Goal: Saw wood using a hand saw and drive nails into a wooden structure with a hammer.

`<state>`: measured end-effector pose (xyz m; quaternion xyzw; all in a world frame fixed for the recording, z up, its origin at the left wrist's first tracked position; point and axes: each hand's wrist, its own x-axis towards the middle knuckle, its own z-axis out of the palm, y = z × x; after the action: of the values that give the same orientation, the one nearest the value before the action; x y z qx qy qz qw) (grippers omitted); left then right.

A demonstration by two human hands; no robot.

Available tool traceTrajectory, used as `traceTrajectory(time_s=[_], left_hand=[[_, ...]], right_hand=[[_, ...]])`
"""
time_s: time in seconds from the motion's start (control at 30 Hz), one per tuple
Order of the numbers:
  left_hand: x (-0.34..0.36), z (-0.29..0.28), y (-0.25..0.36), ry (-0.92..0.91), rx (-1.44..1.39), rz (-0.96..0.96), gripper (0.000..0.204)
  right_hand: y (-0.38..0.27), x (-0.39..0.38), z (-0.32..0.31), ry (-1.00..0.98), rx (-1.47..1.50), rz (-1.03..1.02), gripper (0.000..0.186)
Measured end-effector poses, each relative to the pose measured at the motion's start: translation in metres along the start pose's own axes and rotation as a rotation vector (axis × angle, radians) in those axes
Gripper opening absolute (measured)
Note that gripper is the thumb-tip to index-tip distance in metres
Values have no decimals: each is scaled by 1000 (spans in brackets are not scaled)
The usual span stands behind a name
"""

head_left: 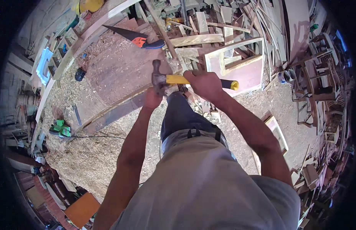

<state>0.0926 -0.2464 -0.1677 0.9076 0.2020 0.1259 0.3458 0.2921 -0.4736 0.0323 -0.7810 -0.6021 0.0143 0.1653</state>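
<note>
My right hand (205,86) is closed round the handle of a claw hammer (177,79), which has a yellow shaft and a black grip end. The hammer lies almost level, its dark metal head toward the left. Just below that head is my left hand (151,99), its fingers closed and partly covered by the hammer head; what they grip, if anything, is hidden. Both hands are over the near edge of a reddish wooden board (120,73) strewn with shavings. A handsaw (137,40) with an orange and blue handle rests on the board's far part.
Behind my right hand stands a pale wooden frame (243,69) by a heap of offcuts (201,27). A green power tool (61,128) with a cord sits at left, near a dark cylindrical object (80,74). Wood shavings (91,163) cover the floor; chair frames (320,80) are stacked at right.
</note>
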Motion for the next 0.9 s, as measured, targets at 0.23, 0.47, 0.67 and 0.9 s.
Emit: traceTrajectory(time_s=[0.23, 0.47, 0.67, 0.9], left_hand=[[4, 3, -2, 72, -27, -18, 21], [5, -6, 6, 74, -84, 31, 26], [3, -8, 3, 21, 29, -104, 23], [5, -5, 4, 81, -175, 80, 21]], right_hand=[[-9, 4, -1, 479, 417, -47, 47], [-2, 7, -2, 239, 273, 35, 38], [-6, 5, 4, 247, 213, 29, 42], [-1, 9, -1, 258, 284, 58, 36]])
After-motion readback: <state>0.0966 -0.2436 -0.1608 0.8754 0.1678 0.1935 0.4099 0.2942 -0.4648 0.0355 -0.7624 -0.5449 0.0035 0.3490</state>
